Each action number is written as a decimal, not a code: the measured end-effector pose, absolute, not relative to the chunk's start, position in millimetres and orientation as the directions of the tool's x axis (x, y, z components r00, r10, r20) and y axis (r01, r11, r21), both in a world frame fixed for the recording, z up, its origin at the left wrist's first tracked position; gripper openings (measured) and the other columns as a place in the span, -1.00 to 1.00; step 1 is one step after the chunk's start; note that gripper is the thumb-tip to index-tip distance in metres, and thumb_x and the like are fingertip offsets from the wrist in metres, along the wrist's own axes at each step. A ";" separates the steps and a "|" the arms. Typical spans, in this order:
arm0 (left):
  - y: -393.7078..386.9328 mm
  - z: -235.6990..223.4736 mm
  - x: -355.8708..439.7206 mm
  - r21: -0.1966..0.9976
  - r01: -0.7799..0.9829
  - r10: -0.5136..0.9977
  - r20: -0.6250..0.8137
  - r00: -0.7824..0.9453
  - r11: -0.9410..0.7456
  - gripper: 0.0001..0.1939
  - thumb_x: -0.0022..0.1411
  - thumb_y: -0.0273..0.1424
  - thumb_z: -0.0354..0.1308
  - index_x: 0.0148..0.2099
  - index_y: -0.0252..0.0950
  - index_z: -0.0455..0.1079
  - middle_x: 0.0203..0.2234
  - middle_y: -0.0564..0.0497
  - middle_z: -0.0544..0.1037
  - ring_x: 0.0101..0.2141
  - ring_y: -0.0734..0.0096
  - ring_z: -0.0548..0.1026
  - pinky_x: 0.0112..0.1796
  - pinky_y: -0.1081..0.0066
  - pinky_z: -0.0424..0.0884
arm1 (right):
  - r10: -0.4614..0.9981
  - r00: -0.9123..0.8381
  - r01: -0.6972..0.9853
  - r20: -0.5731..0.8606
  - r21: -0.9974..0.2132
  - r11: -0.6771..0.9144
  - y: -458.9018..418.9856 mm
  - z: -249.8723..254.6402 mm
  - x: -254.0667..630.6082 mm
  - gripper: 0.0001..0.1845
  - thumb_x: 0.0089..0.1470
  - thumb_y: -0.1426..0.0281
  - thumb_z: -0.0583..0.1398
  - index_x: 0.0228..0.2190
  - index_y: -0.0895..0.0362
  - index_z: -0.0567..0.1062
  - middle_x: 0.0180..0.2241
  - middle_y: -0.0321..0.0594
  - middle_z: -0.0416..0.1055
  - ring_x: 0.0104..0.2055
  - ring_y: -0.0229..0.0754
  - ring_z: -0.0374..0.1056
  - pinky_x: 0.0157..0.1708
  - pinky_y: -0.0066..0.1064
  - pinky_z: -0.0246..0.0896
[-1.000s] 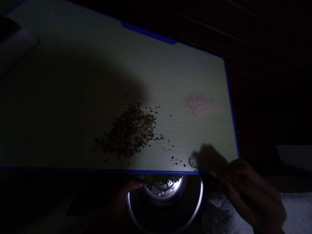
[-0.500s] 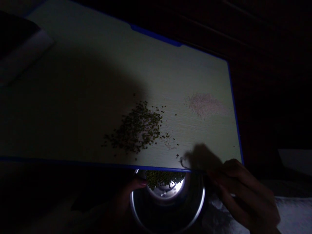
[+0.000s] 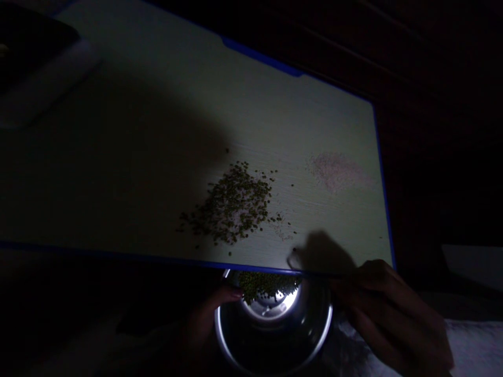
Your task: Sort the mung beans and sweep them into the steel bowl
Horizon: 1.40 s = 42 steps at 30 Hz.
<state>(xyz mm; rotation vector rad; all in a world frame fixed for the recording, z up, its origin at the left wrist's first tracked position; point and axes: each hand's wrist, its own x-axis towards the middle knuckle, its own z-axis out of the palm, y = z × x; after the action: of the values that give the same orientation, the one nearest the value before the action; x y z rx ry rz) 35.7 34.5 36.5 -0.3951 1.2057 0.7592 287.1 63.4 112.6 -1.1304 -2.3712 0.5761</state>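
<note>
The scene is very dark. A pale board (image 3: 275, 120) with a blue rim carries a heap of small green beans (image 3: 236, 204) and a faint pinkish patch of fine grains (image 3: 334, 170). Below its front edge a steel bowl (image 3: 275, 335) holds more green beans (image 3: 267, 285). My left hand (image 3: 208, 319) grips the bowl's left rim, thumb on the edge. My right hand (image 3: 389, 314) hovers at the board's front right corner, fingers curled together; what they hold, if anything, is hidden in the dark.
A dark flat object on a pale surface (image 3: 35, 68) lies at the far left. A pale cloth (image 3: 475, 340) shows at the lower right. Everything beyond the board is black.
The view has drifted, so board and bowl sit slightly further right. The loose beans near the front edge are gone from the board. My right hand has stayed near the front edge.
</note>
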 end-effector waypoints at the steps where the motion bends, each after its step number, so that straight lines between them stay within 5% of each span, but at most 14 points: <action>1: 34.7 38.4 35.3 0.127 -0.706 0.313 -0.940 0.139 0.697 -0.83 -0.15 -0.53 0.26 -0.37 -0.38 0.51 -0.53 -0.11 0.61 -0.50 0.07 0.57 -0.42 0.20 0.51 | 0.794 -0.564 0.607 0.228 -0.537 0.585 63.1 112.0 285.5 -0.46 0.04 0.64 0.21 0.09 0.19 0.39 -0.18 -0.11 0.37 -0.17 -0.20 0.32 -0.32 -0.34 0.37; 16: 48.1 63.9 36.6 0.111 -0.776 0.296 -0.950 0.101 0.621 -0.87 -0.18 -0.62 0.19 -0.60 -0.37 0.54 -0.68 -0.02 0.53 -0.63 0.37 0.48 -0.52 0.49 0.46 | 0.878 -0.369 0.812 0.303 -0.355 0.464 66.1 109.5 281.7 -0.64 0.08 0.61 0.19 -0.07 0.14 0.46 -0.23 -0.19 0.37 -0.21 -0.29 0.33 -0.30 -0.46 0.30; 21: 41.8 53.2 32.1 0.070 -0.743 0.284 -0.944 0.165 0.665 -0.85 -0.06 -0.61 0.17 -0.52 -0.38 0.56 -0.58 -0.12 0.59 -0.56 0.24 0.54 -0.43 0.35 0.50 | 0.856 -0.455 0.758 0.244 -0.398 0.517 65.1 110.0 267.9 -0.63 0.11 0.53 0.18 -0.03 0.10 0.43 -0.26 -0.23 0.40 -0.23 -0.28 0.37 -0.34 -0.46 0.34; 31: 29.6 31.0 28.2 0.153 -0.726 0.409 -0.893 0.190 0.671 -0.88 -0.20 -0.48 0.30 -0.48 -0.34 0.58 -0.38 -0.09 0.65 -0.36 0.15 0.61 -0.24 0.29 0.52 | 0.882 -0.378 0.845 0.281 -0.285 0.452 66.7 114.8 279.8 -0.65 0.09 0.57 0.19 -0.06 0.10 0.46 -0.24 -0.23 0.38 -0.24 -0.32 0.35 -0.32 -0.49 0.28; 42: 32.7 37.7 26.2 0.085 -0.724 0.372 -0.895 0.246 0.684 -0.92 -0.16 -0.52 0.30 -0.48 -0.37 0.57 -0.46 -0.13 0.63 -0.44 0.14 0.60 -0.37 0.33 0.53 | 0.858 -0.445 0.805 0.256 -0.305 0.508 86.1 118.6 265.8 -0.65 0.07 0.57 0.19 -0.09 0.07 0.47 -0.24 -0.22 0.40 -0.22 -0.25 0.37 -0.31 -0.39 0.31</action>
<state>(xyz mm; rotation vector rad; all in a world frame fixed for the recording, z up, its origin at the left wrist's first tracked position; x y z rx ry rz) 26.2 32.7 37.7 -0.3820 1.0847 0.7729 265.8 86.1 118.6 -1.3787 -2.3791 0.1939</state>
